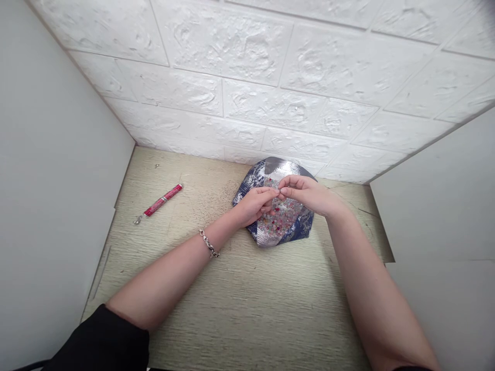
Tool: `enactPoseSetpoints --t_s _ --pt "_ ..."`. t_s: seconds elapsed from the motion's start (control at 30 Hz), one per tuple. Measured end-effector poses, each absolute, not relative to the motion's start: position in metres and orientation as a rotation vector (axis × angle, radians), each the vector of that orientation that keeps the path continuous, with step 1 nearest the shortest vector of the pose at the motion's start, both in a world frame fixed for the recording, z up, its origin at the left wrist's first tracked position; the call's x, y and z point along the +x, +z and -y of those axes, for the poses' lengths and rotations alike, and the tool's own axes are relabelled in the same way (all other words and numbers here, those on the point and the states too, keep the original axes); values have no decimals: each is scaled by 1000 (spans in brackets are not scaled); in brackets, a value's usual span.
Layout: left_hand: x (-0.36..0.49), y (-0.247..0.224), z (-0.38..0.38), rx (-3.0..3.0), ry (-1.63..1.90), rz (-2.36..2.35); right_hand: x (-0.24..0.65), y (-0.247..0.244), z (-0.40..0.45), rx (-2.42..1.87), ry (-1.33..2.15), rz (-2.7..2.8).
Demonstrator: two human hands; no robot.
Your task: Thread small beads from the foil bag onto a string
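Observation:
My left hand (256,204) and my right hand (307,194) meet fingertip to fingertip above a pile of small beads (275,220) in pink, red, clear and white. Both hands are closed in a pinch between thumb and forefinger. Whatever sits between the fingertips is too small to make out. Under the beads lies a blue and silver patterned cloth or pouch (305,229) with a shiny silver middle. My hands hide part of the beads and the cloth. A silver chain bracelet (209,243) circles my left wrist.
On the wooden tabletop (247,309), to the left, lies a slim red rod-like item (163,200) with a silvery piece at its lower end. A tiny metallic bit (157,166) rests beyond it. A white brick-patterned wall (247,103) stands behind, with pale panels on both sides.

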State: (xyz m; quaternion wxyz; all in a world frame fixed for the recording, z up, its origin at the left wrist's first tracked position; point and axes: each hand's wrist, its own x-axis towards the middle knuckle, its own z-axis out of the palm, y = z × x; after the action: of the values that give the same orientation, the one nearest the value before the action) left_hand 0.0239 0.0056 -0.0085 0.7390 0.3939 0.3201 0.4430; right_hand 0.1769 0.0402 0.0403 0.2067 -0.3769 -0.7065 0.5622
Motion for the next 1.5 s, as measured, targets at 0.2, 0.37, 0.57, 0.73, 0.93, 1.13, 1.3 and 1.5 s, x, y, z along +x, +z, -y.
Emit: enactPoseSetpoints --t_s 0.2,0.37,0.57,0.73,0.93,1.13,1.3,1.5 --pt "25 -9 -5 862 967 -695 179 41 -42 -1135 1449 2022" --pt "24 -10 -6 863 967 -678 176 49 -39 -1294 1128 2127" --pt "22 -10 -6 831 944 -653 169 60 -29 -1346 647 2375" --pt "22 -8 -7 695 928 -621 166 65 -25 -1294 499 2460" --pt "21 -9 -8 670 917 -638 169 65 -26 -1241 519 2450" --pt "21 -9 -7 747 920 -640 171 64 -30 -1351 459 2417" --pt "20 -11 -8 728 971 -613 176 46 -37 -1539 264 2691" --pt "20 -12 -9 712 969 -597 175 30 -38 -1664 49 2837"
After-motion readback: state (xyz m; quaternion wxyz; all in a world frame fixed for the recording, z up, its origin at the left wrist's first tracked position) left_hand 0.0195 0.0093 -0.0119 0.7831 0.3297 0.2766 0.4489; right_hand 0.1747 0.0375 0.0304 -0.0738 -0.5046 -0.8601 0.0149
